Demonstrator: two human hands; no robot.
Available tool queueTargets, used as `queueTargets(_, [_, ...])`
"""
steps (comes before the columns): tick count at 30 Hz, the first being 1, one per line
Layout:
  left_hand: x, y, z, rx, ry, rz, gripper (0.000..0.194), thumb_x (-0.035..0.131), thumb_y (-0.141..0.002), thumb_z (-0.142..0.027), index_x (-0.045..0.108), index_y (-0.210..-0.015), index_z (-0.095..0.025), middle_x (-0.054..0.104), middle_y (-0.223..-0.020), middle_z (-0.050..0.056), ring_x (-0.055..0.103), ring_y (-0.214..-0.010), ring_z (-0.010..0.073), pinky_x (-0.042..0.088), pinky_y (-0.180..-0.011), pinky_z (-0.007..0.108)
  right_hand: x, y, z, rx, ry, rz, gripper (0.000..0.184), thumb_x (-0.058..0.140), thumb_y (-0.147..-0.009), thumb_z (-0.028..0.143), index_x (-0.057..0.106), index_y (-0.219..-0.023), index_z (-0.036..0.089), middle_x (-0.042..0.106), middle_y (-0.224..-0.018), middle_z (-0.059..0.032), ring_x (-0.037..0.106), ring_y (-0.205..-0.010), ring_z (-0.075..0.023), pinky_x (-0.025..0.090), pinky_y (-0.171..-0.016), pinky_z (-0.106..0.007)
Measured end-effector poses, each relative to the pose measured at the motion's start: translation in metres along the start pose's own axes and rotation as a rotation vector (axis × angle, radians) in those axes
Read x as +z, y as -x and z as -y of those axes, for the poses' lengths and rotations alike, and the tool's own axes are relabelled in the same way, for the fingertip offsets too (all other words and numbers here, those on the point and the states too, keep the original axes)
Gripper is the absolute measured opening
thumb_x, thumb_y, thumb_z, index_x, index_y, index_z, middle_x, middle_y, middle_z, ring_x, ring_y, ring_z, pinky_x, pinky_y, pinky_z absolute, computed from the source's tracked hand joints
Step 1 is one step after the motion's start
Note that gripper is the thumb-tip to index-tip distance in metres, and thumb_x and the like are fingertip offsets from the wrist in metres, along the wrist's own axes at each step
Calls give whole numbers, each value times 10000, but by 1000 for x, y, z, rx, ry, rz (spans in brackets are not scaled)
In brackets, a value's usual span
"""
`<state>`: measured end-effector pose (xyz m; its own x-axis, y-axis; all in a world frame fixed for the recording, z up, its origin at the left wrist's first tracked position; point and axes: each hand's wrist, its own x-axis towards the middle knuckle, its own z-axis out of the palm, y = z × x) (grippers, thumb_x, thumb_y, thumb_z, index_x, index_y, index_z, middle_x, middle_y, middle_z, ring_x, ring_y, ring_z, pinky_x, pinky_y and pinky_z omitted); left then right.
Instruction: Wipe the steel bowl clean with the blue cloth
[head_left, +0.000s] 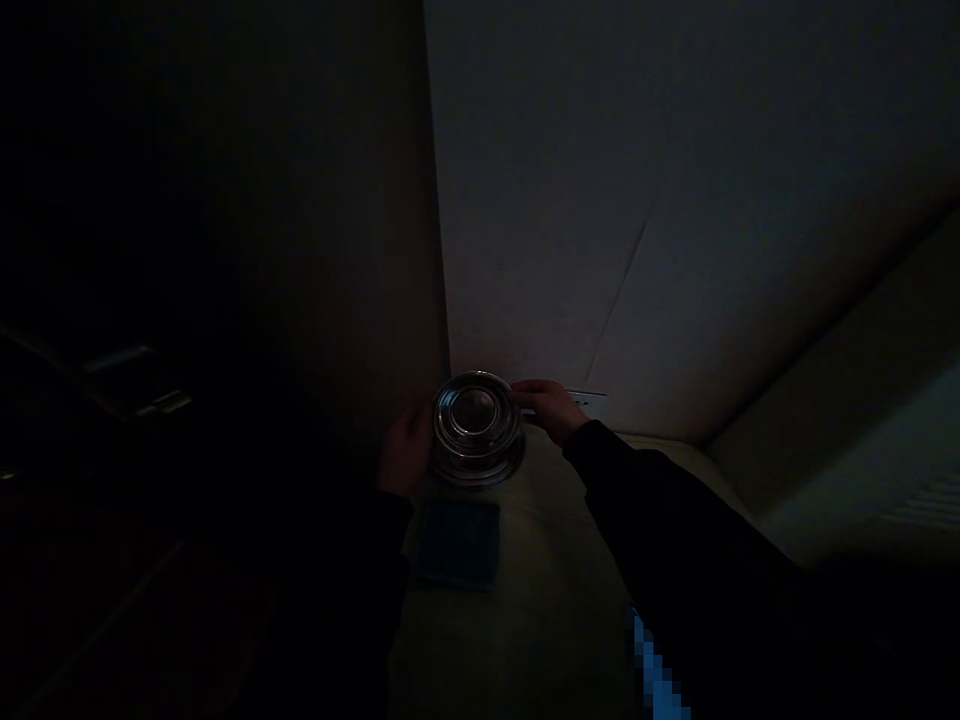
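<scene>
In the middle of the dim head view is a round, shiny metal dish (474,412), with stepped rings and what looks like a second metal rim beneath it. My right hand (551,407) grips its right edge, fingers on the rim and thumb lower down. On the opposite side, my left hand (405,448) is closed against the dish's left edge; darkness hides most of its fingers. Just below the dish, a flat blue square item (459,543) lies on the pale surface (555,570). Whether the dish rests on that surface or is held just above it, I cannot tell.
A pale wall (555,200) rises behind the dish, meeting a darker panel (360,230) on the left. A socket strip (587,401) sits low on the wall beside my right hand. A padded-looking pale side (862,430) stands at right. The far left is nearly black.
</scene>
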<state>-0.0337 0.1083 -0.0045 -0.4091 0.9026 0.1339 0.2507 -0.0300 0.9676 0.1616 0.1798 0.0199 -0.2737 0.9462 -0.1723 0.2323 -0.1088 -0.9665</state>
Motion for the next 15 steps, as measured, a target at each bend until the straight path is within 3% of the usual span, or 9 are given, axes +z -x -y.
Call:
queueTargets(3, [0, 2, -3, -11, 116, 66, 391, 415, -850, -362, 583, -1124, -139, 577, -1236, 73, 519, -1134, 192, 402, -941, 281, -4, 5, 5, -29, -20, 2, 275, 532, -874, 307, 537, -1101, 151, 567, -1091, -64, 581, -910, -179, 495, -766, -373])
queueTargets(8, [-1, 11, -7, -73, 255, 163, 414, 393, -849, -408, 577, -1131, -167, 610, -1184, 78, 560, -1085, 201, 470, -847, 281, -8, 17, 12, -72, -54, -6, 167, 588, -786, 235, 635, -919, 144, 651, -879, -33, 583, -742, -114, 450, -638, -224])
queueTargets(15, [-6, 24, -17, -180, 312, 183, 437, 474, -790, -451, 603, -1050, -125, 662, -1060, 110, 615, -958, 227, 505, -734, 294, -17, 36, 22, -103, -9, 0, 180, 578, -765, 270, 657, -881, 157, 668, -839, -36, 577, -676, -99, 431, -598, -210])
